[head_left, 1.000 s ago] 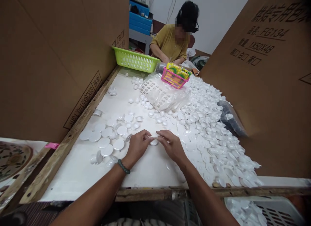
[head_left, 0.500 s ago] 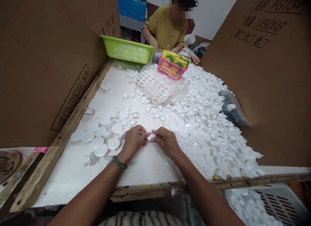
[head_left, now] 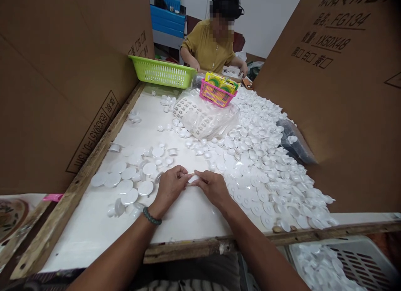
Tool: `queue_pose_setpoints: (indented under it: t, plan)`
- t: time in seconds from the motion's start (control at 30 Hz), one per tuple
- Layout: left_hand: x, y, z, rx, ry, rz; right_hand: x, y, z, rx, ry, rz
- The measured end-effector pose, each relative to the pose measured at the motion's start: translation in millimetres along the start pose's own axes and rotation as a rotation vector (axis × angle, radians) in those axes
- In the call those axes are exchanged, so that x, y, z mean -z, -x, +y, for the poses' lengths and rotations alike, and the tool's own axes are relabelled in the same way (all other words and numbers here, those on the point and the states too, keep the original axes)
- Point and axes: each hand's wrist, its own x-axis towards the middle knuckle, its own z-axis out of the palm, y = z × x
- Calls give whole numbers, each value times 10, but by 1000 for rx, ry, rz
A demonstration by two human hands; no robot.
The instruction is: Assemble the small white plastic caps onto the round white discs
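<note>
Between my fingertips, just above the white tabletop (head_left: 188,218), is a small round white plastic piece (head_left: 193,178). My left hand (head_left: 173,182) pinches its left edge, and a bead bracelet sits on that wrist. From the other side my right hand (head_left: 212,186) grips the piece with thumb and fingers. Left of my hands lie several white discs (head_left: 128,196) and white stemmed pieces, some on their sides. A large heap of white plastic parts (head_left: 266,157) spreads to the right, with flat ringed discs along its near edge.
Cardboard walls stand left (head_left: 62,82) and right (head_left: 344,115). A green basket (head_left: 163,72), a plastic bag (head_left: 200,120) and a pink basket (head_left: 216,94) of yellow boxes lie towards the back. Across the table sits a person (head_left: 206,44). Below right is a grey crate (head_left: 360,261).
Both hands keep hold of the white piece, which shows tilted between the fingertips. The camera view has shifted slightly. The other person's hands have moved apart.
</note>
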Motion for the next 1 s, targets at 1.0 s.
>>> queue_pose_setpoints:
  t: [1.0]
  plan:
    - [18, 42, -8, -130, -453, 244, -54, -107, -44, 94, 65, 125]
